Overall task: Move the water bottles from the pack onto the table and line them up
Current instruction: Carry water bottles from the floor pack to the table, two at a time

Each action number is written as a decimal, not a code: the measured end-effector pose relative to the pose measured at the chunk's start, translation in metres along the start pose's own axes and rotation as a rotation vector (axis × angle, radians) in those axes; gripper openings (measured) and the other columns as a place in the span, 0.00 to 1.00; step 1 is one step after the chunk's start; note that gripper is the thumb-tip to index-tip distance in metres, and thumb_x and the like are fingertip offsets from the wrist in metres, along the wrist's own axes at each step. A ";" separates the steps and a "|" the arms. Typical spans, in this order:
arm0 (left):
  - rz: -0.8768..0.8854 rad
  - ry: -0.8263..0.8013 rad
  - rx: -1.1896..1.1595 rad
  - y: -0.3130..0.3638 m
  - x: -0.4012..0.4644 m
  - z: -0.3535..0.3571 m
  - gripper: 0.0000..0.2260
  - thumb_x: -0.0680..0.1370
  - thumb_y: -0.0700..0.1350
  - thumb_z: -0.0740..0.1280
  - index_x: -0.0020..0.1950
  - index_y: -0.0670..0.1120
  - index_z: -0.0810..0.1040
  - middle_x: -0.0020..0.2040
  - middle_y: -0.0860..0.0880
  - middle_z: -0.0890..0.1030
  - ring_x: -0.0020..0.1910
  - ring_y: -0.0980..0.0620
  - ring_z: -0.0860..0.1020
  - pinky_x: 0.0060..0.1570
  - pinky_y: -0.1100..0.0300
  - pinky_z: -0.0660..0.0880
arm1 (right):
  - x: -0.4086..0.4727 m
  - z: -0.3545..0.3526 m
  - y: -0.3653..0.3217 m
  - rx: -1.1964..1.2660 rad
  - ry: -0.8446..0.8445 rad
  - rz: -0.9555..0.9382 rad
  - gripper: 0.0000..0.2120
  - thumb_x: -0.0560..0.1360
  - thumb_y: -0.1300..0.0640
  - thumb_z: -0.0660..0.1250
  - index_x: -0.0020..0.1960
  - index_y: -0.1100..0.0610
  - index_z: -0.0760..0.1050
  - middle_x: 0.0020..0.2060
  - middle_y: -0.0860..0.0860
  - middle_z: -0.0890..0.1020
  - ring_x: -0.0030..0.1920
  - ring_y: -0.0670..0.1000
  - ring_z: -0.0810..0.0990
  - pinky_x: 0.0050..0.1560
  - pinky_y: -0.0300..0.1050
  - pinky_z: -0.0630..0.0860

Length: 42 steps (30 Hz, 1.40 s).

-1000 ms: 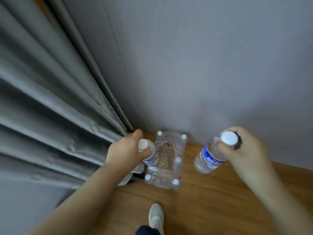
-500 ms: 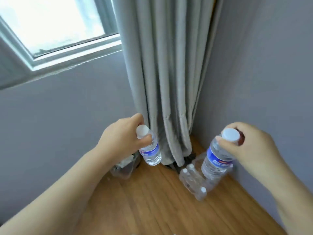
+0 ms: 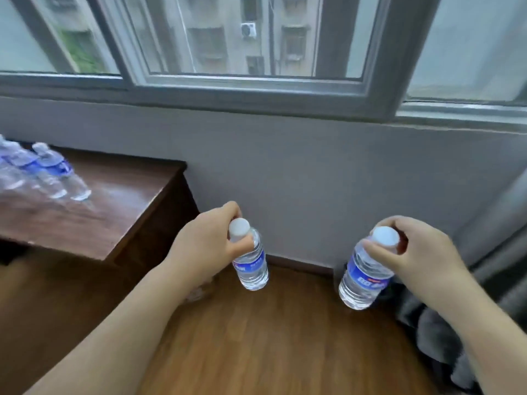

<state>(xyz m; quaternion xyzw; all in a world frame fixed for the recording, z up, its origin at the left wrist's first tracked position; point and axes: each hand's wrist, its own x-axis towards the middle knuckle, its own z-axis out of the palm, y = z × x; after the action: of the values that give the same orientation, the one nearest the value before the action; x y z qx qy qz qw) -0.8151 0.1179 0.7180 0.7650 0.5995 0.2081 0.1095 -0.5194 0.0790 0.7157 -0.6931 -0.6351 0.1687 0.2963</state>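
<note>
Both bare arms reach forward, the left hand [image 3: 209, 246] and right hand [image 3: 410, 253] each seemingly pinched closed, fingers curled downward.

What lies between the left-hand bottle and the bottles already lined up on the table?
Head view: only bare tabletop and its corner separate the left-hand bottle from the lined-up bottles.

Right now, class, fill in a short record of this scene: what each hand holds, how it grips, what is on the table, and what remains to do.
left hand: holds a water bottle by the cap end, hanging above the floor
right hand: holds a second bottle the same way
table: dark wood, at left under the window
bottles on table: a blurred row, upright; count unclear
remaining: both held bottles not yet on the table
</note>
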 end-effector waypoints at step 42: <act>-0.829 0.374 0.098 -0.909 -0.048 -0.432 0.09 0.72 0.54 0.67 0.44 0.53 0.70 0.38 0.53 0.77 0.39 0.52 0.78 0.36 0.52 0.79 | 0.213 0.710 -0.837 0.158 -0.399 -0.658 0.09 0.70 0.52 0.72 0.39 0.56 0.75 0.31 0.52 0.77 0.33 0.49 0.74 0.32 0.44 0.67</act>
<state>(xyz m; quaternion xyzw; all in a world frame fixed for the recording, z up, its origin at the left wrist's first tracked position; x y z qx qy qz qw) -1.8105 0.2702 0.7140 0.4142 0.8736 0.2528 0.0373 -1.5770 0.4419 0.7245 -0.3811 -0.8535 0.2446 0.2579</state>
